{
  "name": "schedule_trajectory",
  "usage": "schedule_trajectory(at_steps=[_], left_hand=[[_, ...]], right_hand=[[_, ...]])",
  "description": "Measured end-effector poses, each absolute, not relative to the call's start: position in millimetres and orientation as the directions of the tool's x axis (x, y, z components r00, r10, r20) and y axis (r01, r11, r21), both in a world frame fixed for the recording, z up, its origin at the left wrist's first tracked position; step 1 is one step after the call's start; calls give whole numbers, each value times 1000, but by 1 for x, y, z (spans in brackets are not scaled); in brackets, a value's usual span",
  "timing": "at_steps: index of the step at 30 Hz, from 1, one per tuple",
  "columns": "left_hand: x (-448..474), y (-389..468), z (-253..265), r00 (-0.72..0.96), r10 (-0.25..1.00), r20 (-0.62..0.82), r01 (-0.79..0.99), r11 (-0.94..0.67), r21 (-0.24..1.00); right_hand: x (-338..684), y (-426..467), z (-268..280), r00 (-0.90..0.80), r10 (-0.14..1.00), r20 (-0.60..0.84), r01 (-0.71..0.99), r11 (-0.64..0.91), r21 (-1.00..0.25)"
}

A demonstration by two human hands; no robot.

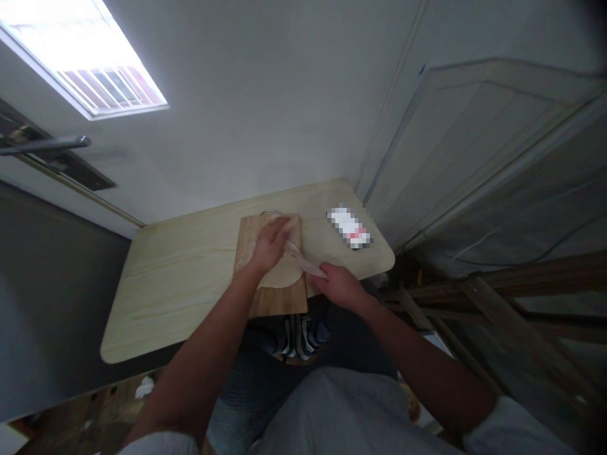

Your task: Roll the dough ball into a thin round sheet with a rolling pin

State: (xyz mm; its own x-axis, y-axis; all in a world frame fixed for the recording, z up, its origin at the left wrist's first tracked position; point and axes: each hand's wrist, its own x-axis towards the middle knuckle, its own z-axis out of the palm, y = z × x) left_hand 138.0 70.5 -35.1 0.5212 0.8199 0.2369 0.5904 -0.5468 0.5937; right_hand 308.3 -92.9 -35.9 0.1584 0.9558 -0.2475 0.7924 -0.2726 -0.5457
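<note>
A round, flat sheet of dough (281, 273) lies on a wooden cutting board (277, 306), partly under my left hand. White flour dusts the board's left side. My left hand (272, 240) hovers over or rests on the upper part of the dough; its fingers are blurred, so their grip is unclear. My right hand (339, 284), to the right of the board, is closed on one end of a pale, narrow, blade-like thing (307, 264). This thing slants up and left across the dough's right edge, its far end near my left fingers. Its exact kind is too blurred to tell.
The board stands on a light wood-grain table (171, 272) with rounded corners. A pixelated white object (349, 226) lies at the table's right. Behind rises a pale door with a handle (47, 145) and a window. Wooden slats (502, 309) are at the right.
</note>
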Motion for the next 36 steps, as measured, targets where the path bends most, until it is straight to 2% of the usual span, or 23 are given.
schedule_trajectory(at_steps=[1,3,6,9,12,15,17,23,25,29,32,34,36], left_hand=[[127,74,-36,432,864,258,592,-488,641],[104,77,-38,327,910,254,684,-413,601],[81,68,-43,347,925,154,820,-379,428],[76,56,-44,373,921,117,835,-388,390],[81,53,-40,364,925,106,805,-370,463],[84,58,-32,313,949,26,768,-270,581],[85,62,-26,290,957,-26,744,-208,635],[88,63,-10,431,892,-141,660,-204,723],[86,59,-11,401,907,-125,626,-172,761],[74,40,-25,232,963,-135,448,17,894],[68,18,-40,50,986,-161,146,152,978],[67,2,-45,-73,978,-195,-73,189,979],[66,-12,-46,-162,959,-235,-196,202,960]], right_hand=[[313,-90,-38,159,957,-243,744,-278,-608],[323,-83,-42,200,955,-221,640,-298,-709],[331,-75,-49,302,932,-200,522,-337,-784],[332,-71,-55,341,924,-173,496,-334,-802],[331,-71,-59,357,916,-185,440,-339,-831],[332,-72,-59,331,897,-292,235,-378,-895],[334,-72,-59,302,898,-321,161,-380,-911],[335,-76,-59,258,934,-248,190,-301,-934],[334,-77,-61,262,942,-211,196,-266,-944],[333,-79,-65,273,943,-190,203,-250,-947],[333,-79,-68,274,946,-176,210,-237,-949],[333,-79,-70,272,943,-190,180,-244,-953],[332,-79,-72,262,944,-200,168,-249,-954]])
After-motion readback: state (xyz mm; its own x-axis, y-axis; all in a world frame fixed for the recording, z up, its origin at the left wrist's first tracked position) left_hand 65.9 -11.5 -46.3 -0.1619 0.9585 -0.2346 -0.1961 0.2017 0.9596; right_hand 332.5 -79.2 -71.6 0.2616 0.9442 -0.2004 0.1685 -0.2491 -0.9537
